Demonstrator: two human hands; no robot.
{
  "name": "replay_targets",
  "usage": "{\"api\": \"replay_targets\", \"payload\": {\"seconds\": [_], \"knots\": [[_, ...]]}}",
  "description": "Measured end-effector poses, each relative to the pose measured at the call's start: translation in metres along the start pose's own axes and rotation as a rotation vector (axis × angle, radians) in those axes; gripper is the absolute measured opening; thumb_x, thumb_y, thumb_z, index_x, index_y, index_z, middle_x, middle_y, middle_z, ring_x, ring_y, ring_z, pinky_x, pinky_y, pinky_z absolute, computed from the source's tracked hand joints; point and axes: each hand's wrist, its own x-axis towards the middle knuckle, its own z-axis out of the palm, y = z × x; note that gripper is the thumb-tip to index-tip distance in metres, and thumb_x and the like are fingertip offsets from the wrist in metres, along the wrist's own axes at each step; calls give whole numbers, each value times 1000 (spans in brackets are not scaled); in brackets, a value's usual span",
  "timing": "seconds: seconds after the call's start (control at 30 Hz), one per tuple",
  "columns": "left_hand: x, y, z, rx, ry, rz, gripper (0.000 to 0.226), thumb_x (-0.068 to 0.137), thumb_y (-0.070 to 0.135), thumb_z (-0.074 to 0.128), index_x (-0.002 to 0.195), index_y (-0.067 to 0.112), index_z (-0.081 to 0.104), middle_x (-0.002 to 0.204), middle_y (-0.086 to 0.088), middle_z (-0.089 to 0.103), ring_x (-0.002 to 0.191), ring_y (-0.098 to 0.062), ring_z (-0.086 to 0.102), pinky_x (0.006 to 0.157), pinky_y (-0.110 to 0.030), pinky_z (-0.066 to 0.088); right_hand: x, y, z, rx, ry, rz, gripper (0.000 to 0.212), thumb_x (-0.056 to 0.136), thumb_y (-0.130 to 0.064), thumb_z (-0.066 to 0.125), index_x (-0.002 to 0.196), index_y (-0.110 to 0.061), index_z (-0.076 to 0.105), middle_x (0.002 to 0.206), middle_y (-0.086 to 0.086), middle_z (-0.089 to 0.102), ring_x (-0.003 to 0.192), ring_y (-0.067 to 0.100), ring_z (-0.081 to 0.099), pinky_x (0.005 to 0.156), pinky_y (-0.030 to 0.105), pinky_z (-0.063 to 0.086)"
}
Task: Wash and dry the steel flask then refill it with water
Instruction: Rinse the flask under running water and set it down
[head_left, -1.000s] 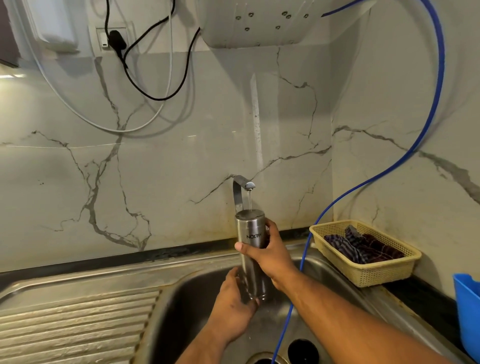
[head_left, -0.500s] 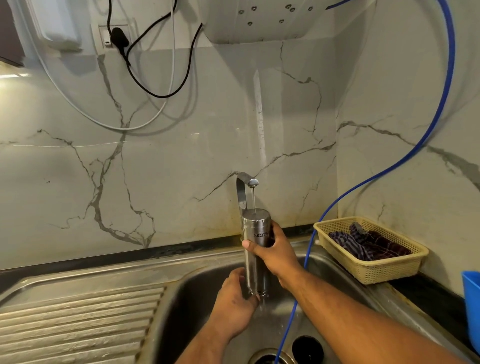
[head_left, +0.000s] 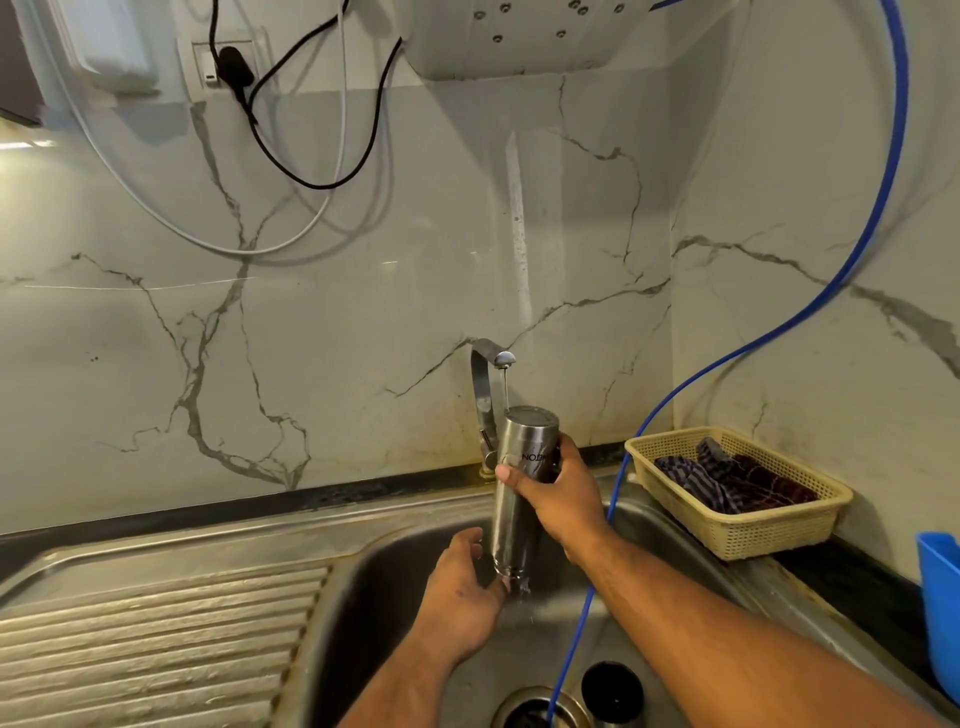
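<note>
A ribbed steel drainboard (head_left: 156, 639) lay at eight o'clock, beside the sink (head_left: 374, 571). Near centre, over the basin, the steel flask (head_left: 519, 499) stood upright under the tap (head_left: 485, 384), with a thin stream striking its top. At the flask's seven o'clock, the left hand (head_left: 457, 587) curled its fingers round the lower end. The right hand (head_left: 561, 493) clamped the upper part. A blue hose (head_left: 576, 640) dropped behind the right forearm toward the drain (head_left: 535, 712). At three o'clock, a basket (head_left: 737, 535) held dark cloth (head_left: 727, 478).
</note>
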Motion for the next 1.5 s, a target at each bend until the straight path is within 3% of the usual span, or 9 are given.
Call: {"api": "replay_targets", "payload": {"seconds": [0.13, 0.33, 0.43, 0.6, 0.67, 0.83, 1.13, 1.27, 1.5], "knots": [[3, -3, -1, -78, 33, -27, 63, 89, 22, 74, 143, 24, 43, 119, 12, 57, 96, 1, 56, 74, -10, 42, -1, -5, 1, 145, 108, 64, 82, 80, -34, 86, 145, -26, 38, 126, -1, 60, 113, 21, 61, 96, 47, 57], [0, 1, -13, -651, 131, -261, 87, 80, 38, 85, 146, 19, 33, 124, -12, 61, 106, -29, 66, 87, -44, 61, -12, -6, -7, 500, 251, 281, 93, 83, -26, 84, 149, -46, 22, 134, 7, 50, 105, 35, 61, 58, 61, 61], [-5, 10, -20, -870, 90, -146, 79, 72, 32, 85, 139, 16, 46, 126, -14, 64, 114, -31, 65, 101, -47, 54, -16, -4, -17, 591, 178, 531, 83, 77, -36, 86, 144, -27, 37, 127, 18, 57, 101, 43, 66, 54, 50, 61], [-16, 41, -39, -1034, 221, 39, 61, 74, 27, 79, 129, 30, 52, 127, -4, 59, 118, -27, 58, 104, -62, 47, -36, -2, -18, -68, -292, 704, 107, 67, -88, 62, 143, -15, 49, 138, 23, 55, 102, 38, 66, 70, 50, 64], [-17, 43, -44, -966, 295, 70, 55, 80, 31, 77, 130, 28, 55, 129, -6, 60, 112, -23, 61, 99, -60, 52, -38, -6, -13, -330, -336, 421, 108, 65, -96, 55, 144, -22, 48, 146, 11, 54, 113, 27, 61, 85, 45, 60], [-18, 39, -40, -748, 311, 59, 59, 77, 54, 73, 128, 29, 61, 118, 0, 70, 107, -20, 67, 89, -50, 60, -55, -24, 1, -560, -472, 16, 85, 71, -48, 88, 143, -30, 46, 136, -7, 61, 115, 11, 59, 95, 27, 51], [-28, 23, -18, -255, -109, -231, 37, 93, 61, 57, 113, 30, 57, 113, -1, 69, 101, -17, 65, 78, -33, 53, -49, 4, -18, -212, -230, 309, 76, 71, -43, 91, 133, -21, 53, 113, -2, 67, 95, 15, 69, 71, 34, 62], [-29, 26, -18, -215, -77, -245, 37, 95, 66, 48, 108, 32, 56, 110, 4, 65, 101, -17, 62, 76, -32, 51, -42, -6, -20, -328, -194, 112, 74, 75, -42, 88, 136, -22, 51, 124, 0, 66, 97, 10, 62, 73, 17, 50], [-28, 25, -29, -218, 87, -278, 30, 101, 48, 55, 111, 20, 55, 115, -2, 61, 106, -21, 58, 91, -39, 49, -44, 9, -2, -511, -255, 182, 71, 71, -42, 91, 129, -22, 57, 124, 1, 69, 108, 17, 68, 94, 33, 57]]}}
